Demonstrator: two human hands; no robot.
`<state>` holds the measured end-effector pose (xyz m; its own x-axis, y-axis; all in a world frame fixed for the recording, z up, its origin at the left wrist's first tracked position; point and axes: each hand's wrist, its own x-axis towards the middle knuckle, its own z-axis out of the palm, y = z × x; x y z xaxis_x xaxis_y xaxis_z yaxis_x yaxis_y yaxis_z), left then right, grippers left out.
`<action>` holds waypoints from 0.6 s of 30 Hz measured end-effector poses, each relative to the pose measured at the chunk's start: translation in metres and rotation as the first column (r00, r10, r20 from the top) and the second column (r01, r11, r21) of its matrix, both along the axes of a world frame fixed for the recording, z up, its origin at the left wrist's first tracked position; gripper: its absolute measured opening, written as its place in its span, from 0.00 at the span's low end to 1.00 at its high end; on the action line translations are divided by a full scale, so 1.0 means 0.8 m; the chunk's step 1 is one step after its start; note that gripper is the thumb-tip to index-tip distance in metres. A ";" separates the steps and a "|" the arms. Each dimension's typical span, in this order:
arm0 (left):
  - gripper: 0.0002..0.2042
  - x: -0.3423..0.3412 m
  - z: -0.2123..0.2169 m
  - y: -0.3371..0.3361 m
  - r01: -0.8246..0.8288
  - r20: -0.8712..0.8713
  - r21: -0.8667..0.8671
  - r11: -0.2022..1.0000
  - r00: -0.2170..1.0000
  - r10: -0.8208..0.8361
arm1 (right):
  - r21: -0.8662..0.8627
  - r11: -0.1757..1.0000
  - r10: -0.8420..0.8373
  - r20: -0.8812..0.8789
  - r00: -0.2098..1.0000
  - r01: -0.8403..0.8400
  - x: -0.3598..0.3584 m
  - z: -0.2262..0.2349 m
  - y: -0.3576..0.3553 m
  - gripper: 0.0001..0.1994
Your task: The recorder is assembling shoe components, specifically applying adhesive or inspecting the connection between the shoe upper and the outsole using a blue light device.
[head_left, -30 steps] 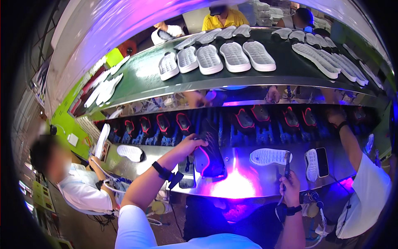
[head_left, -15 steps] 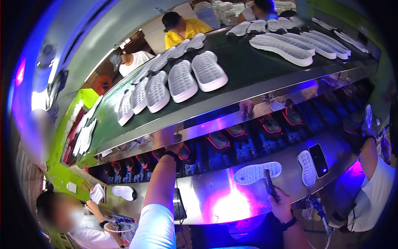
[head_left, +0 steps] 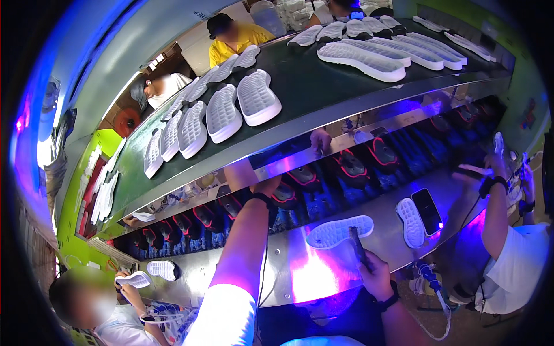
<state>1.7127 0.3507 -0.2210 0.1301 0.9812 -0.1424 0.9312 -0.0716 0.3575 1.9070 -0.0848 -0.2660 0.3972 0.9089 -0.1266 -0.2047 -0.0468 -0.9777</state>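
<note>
My right hand (head_left: 377, 277) grips the dark handle of a brush (head_left: 356, 245), whose tip meets the upper face of a white shoe sole (head_left: 332, 232) lying flat on the steel ledge (head_left: 231, 259). My left arm reaches across to the lower line, where several dark shoe uppers with red edging stand in a row. There my left hand (head_left: 267, 187) is beside one shoe upper (head_left: 284, 195); its fingers are largely hidden, so its grip is unclear. A second white sole (head_left: 411, 224) rests to the right, next to a black phone (head_left: 426, 211).
A raised green conveyor belt (head_left: 294, 92) carries several white soles beyond the steel rail (head_left: 323, 128). Co-workers sit close on both sides: one at left holds a white sole (head_left: 134, 280), another at right reaches over the ledge. More people are behind the belt.
My left hand has moved right along the row of uppers. The view has shifted, so belt and ledge appear further left. My right hand keeps the brush on the sole.
</note>
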 end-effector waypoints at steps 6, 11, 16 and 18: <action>0.23 -0.037 0.063 -0.012 -0.006 0.001 -0.064 0.998 1.000 0.006 | -0.019 0.999 0.047 0.084 0.995 -0.045 0.012 -0.001 -0.003 0.20; 0.19 -0.072 -0.005 0.018 0.434 -0.308 0.422 0.796 0.894 -0.324 | 0.002 0.999 0.049 0.091 0.995 -0.050 0.026 0.005 0.000 0.20; 0.17 0.038 -0.012 0.039 0.413 -0.147 0.688 0.597 0.885 -0.442 | 0.016 0.998 -0.055 0.082 0.995 0.054 0.025 -0.006 -0.011 0.20; 0.17 0.091 -0.014 0.036 0.332 -0.001 0.591 0.736 0.912 -0.411 | 0.008 0.999 -0.033 0.127 0.991 0.033 0.021 -0.015 -0.013 0.20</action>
